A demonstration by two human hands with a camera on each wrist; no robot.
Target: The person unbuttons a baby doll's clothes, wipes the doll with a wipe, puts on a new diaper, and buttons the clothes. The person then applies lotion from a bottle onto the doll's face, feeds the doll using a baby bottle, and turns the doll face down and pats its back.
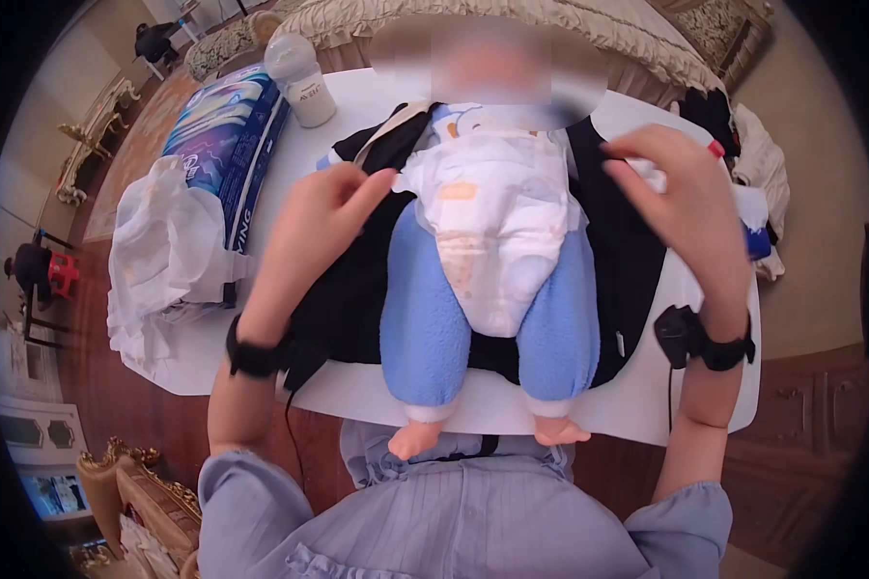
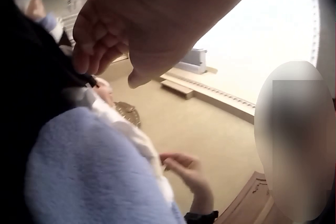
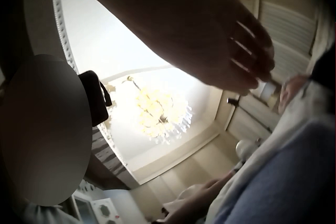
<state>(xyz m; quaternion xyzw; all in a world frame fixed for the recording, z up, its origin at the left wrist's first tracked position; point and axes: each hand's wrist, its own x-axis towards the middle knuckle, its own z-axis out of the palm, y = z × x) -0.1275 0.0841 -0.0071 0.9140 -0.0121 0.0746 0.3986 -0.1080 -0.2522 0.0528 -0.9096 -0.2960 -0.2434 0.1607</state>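
A baby doll in blue fleece trousers [image 1: 425, 318] lies on its back, feet toward me. A white diaper [image 1: 497, 232] covers its front from the belly down between the legs, over the trousers. Beside the diaper's left edge is my left hand [image 1: 323, 212], thumb tip right at the side tab; the left wrist view shows its thumb apart from the bent fingers. My right hand [image 1: 681, 193] hovers off the diaper's right side, thumb and forefinger spread with nothing between them. Fingers [image 3: 252, 50] of that hand hang loosely bent in the right wrist view.
Under the doll a black garment [image 1: 637, 251] is spread on a white table [image 1: 348, 381]. To the left stand a blue diaper pack [image 1: 227, 125], a crumpled white diaper [image 1: 164, 241] against it, and a milk bottle [image 1: 304, 82]. White cloth [image 1: 758, 154] hangs past the right edge.
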